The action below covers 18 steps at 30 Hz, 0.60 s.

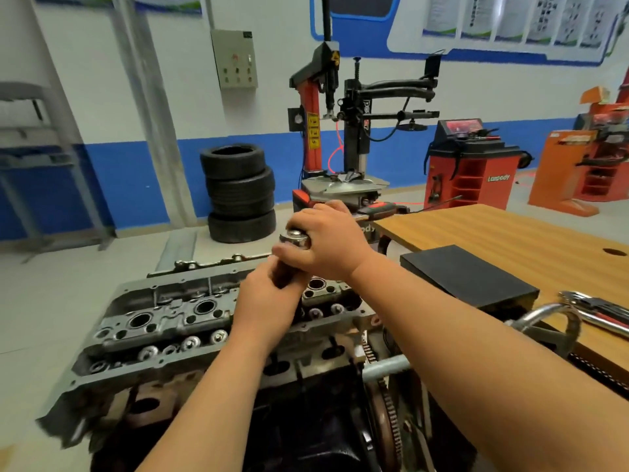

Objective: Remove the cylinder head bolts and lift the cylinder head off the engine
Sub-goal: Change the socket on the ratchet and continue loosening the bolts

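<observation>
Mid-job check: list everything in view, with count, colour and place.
engine block: one, black, bottom centre
cylinder head: one, grey, on the engine block
ratchet: one, silver head, held in both grips
tyres: four, black, stacked by the back wall
tyre changer: one, red and black, behind the engine block
wheel balancer: one, red, right of the changer
table: one, wood, right
flat box: one, black, on the table
control box: one, grey, on the wall
left grip: one, round the ratchet's shaft
right grip: one, over the ratchet's head
</observation>
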Motion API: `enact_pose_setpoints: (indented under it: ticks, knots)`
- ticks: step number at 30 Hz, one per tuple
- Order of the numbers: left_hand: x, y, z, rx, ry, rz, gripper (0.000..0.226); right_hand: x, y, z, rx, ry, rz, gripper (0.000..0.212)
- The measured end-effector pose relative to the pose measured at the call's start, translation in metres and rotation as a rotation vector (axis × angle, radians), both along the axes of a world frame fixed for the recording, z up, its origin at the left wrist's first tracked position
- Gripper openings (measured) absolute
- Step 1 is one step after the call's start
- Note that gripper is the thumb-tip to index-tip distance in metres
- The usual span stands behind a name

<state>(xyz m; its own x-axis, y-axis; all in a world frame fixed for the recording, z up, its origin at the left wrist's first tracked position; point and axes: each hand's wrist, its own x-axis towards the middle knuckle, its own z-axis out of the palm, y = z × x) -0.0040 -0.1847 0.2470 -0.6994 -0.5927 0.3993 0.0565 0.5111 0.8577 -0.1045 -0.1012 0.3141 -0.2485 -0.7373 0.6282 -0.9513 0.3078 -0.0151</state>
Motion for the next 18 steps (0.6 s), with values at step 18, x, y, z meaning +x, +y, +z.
enact_pose_setpoints:
  ticks: [18]
  knots:
    - [-0.002,-0.005,0.000,-0.018,0.028,-0.127,0.006,0.001,-0.009,-0.004,-0.047,-0.054,0.078,0.034]
